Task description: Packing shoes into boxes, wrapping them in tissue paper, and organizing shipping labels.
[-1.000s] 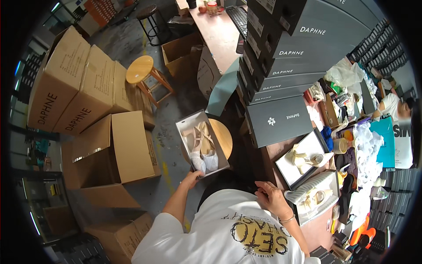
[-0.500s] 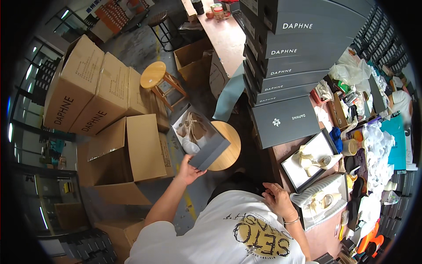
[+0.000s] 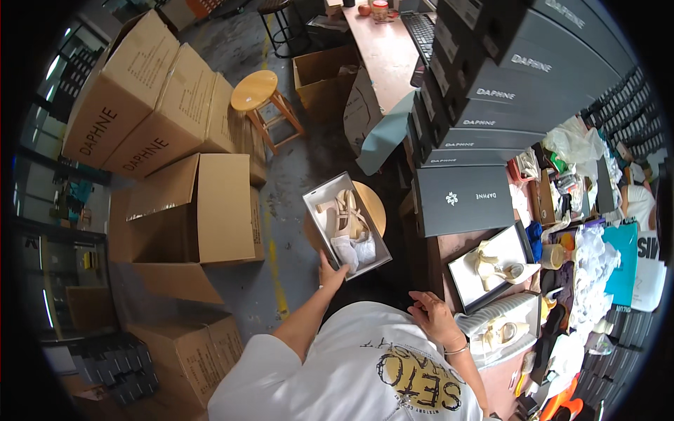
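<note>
L hand [image 3: 332, 271]: fingers clamped on near end of open shoebox [image 3: 370, 268], which was over round stool [image 3: 375, 203]; contact unclear. R hand [image 3: 434, 317]: fingers loosely apart, empty. Box could prob. tip, spilling shoes [image 3: 346, 217], bc grip was one-sided.

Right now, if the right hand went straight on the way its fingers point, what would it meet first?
The right hand would probably meet the held open shoebox first, though depth is unclear.
</note>
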{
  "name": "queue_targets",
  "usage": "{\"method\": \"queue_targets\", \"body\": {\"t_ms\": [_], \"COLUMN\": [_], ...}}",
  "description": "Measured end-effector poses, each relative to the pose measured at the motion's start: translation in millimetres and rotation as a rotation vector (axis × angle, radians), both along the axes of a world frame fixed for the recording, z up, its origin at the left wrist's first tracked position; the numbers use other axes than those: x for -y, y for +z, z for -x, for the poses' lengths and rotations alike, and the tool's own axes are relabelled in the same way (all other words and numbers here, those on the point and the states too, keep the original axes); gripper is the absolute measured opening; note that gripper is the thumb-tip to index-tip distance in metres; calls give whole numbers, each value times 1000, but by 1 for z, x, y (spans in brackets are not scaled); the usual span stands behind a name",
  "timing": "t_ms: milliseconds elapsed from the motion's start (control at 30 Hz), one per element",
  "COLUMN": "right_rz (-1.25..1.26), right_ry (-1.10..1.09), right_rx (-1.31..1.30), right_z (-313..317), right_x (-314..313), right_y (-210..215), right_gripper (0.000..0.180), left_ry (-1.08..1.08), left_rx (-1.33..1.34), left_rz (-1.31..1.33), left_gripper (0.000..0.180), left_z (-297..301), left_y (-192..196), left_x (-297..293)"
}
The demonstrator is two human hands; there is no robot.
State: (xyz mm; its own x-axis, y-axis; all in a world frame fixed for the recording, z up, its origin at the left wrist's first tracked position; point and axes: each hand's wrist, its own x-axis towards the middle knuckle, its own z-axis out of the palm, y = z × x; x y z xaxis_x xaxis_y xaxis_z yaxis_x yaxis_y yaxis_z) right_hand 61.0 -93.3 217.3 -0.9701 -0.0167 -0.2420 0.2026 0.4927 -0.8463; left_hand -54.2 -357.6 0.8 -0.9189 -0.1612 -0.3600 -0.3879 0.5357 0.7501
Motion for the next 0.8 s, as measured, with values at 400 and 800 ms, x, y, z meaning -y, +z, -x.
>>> {"method": "queue_targets", "body": {"t_ms": [400,800], "right_rz": [-98,-142], "right_ry": [-97,-130], "right_rx": [35,60], "right_z": [2,-18], "right_x": [9,5], "right_y": [-4,-16], "right_gripper": [34,35], "left_ry": [-58,-137], "left_rx": [90,-205], "left_rz": [297,92], "left_gripper": [79,31], "left_z": [134,114], "left_y": [-17,14], "left_x": [-61,-20]}}
